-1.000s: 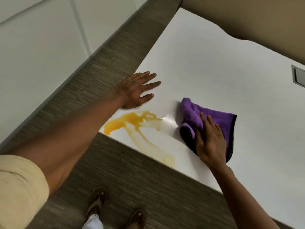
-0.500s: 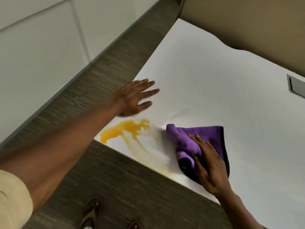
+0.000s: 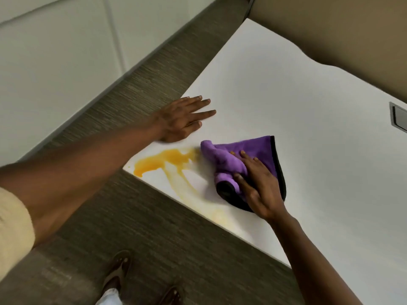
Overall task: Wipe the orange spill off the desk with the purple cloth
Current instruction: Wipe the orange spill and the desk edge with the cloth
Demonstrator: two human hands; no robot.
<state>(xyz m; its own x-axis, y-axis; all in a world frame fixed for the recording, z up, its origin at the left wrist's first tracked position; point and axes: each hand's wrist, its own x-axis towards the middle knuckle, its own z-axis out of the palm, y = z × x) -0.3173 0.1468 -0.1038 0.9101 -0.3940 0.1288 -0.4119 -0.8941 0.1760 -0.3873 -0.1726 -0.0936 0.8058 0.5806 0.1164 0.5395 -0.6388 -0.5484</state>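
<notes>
- A white desk (image 3: 297, 106) fills the upper right of the view, with a beige partition (image 3: 352, 29) behind it and grey striped carpet (image 3: 154, 249) below its near edge.
- The orange spill (image 3: 163, 160) sits at the desk's near-left corner, thick at its left end, with paler streaks trailing toward 5 o'clock along the edge.
- The purple cloth (image 3: 253, 150), black-edged and bunched, lies just at 3 o'clock of the spill, its leading fold touching the smear.
- The right hand (image 3: 257, 186) presses on the cloth, fingers straight and slightly spread.
- The left hand (image 3: 182, 119) rests flat on the desk at 12 o'clock of the spill, fingers extended, close together.
- Sandalled feet (image 3: 119, 276) show at 6 o'clock.
</notes>
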